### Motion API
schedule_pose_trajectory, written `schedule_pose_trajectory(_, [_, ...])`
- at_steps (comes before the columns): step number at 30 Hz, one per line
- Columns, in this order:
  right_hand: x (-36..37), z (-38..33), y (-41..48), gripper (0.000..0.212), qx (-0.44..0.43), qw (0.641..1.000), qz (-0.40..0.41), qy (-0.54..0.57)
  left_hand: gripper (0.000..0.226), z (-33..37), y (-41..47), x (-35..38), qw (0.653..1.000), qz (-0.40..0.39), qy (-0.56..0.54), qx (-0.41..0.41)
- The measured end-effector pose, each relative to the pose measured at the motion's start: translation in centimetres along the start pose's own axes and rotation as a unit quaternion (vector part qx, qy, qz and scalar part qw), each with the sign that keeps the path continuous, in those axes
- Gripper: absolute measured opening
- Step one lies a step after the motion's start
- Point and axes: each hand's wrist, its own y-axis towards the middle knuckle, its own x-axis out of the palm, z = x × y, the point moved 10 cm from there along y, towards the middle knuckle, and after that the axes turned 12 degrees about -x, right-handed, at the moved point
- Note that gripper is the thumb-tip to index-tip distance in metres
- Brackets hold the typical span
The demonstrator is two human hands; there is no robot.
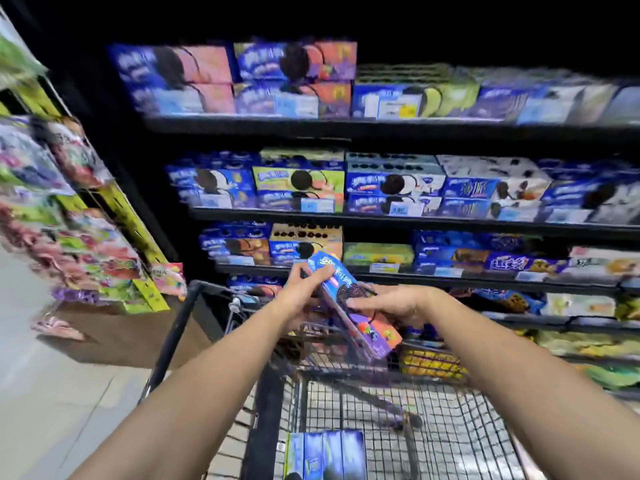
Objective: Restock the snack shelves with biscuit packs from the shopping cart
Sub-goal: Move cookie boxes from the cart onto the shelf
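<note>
Left hand (pixel 304 294) is gripping the upper blue end of a biscuit pack (pixel 337 284), fingers curling over its edge. Right hand (pixel 393 303) is holding the pack lower down, fingertips pressing on its face. The pack is tilting, held above the far end of the shopping cart (pixel 450 445). More blue packs (pixel 325 455) are standing in the cart's near end. Snack shelves (pixel 415 220) are showing rows of blurred boxes behind.

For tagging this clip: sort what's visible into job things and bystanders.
Job: biscuit box, held by left hand and right hand; blue biscuit packs in shopping cart; snack shelves.
Bystanders: hanging sweet bags, left; cardboard carton on floor.
</note>
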Motion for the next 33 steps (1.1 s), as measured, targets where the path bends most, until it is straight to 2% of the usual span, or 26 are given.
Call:
schedule_pose_trajectory(1, [-0.5, -0.7, -0.6, 0.105, 0.018, 1.0, 0.009, -0.004, 0.067, 1.5, -0.6, -0.8, 1.0, 0.016, -0.02, 0.012])
schedule_pose_trajectory(4, [-0.9, -2.7, -2.3, 0.084, 0.054, 0.998, -0.002, 0.031, 0.05, 5.8, -2.5, -2.8, 0.993, 0.046, -0.09, 0.06])
schedule_pose_trajectory(6, [-0.9, -5.3, -2.8, 0.071, 0.019, 0.998, -0.02, 0.062, 0.046, 8.6, -3.9, -3.5, 0.987, 0.046, -0.124, 0.095])
schedule_pose_trajectory(9, [-2.0, -9.9, -3.3, 0.057, -0.057, 0.995, 0.027, 0.082, 0.056, 12.6, -5.9, -3.4, 0.976, 0.016, -0.158, 0.15])
schedule_pose_trajectory(14, [-3.9, -15.5, -3.6, 0.059, -0.141, 0.974, 0.108, 0.141, 0.068, 18.3, -8.0, -3.6, 0.96, 0.013, -0.174, 0.219])
schedule_pose_trajectory(17, [-5.2, -19.0, -4.0, 0.07, -0.194, 0.966, 0.146, 0.092, 0.081, 21.8, -9.1, -3.8, 0.956, 0.003, -0.123, 0.266])
schedule_pose_trajectory(21, [-8.0, -24.9, -5.9, 0.086, -0.29, 0.931, 0.222, -0.014, 0.096, 27.2, -11.2, -5.2, 0.944, 0.064, 0.018, 0.323])
schedule_pose_trajectory(22, [-8.8, -26.6, -6.6, 0.085, -0.311, 0.917, 0.246, -0.052, 0.089, 28.6, -11.8, -5.6, 0.933, 0.088, 0.066, 0.343])
schedule_pose_trajectory(24, [-10.1, -29.6, -7.5, 0.083, -0.333, 0.894, 0.278, -0.113, 0.06, 31.0, -13.0, -6.1, 0.902, 0.128, 0.154, 0.381])
schedule_pose_trajectory(26, [-11.1, -32.1, -7.5, 0.081, -0.333, 0.882, 0.286, -0.169, 0.041, 32.9, -13.8, -6.4, 0.879, 0.156, 0.216, 0.395])
schedule_pose_trajectory(29, [-12.4, -35.0, -7.0, 0.078, -0.323, 0.864, 0.303, -0.239, 0.039, 35.0, -14.1, -6.4, 0.856, 0.181, 0.269, 0.403])
schedule_pose_trajectory(33, [-14.3, -37.4, -5.6, 0.079, -0.314, 0.851, 0.309, -0.286, 0.03, 37.0, -13.3, -6.4, 0.85, 0.188, 0.279, 0.406])
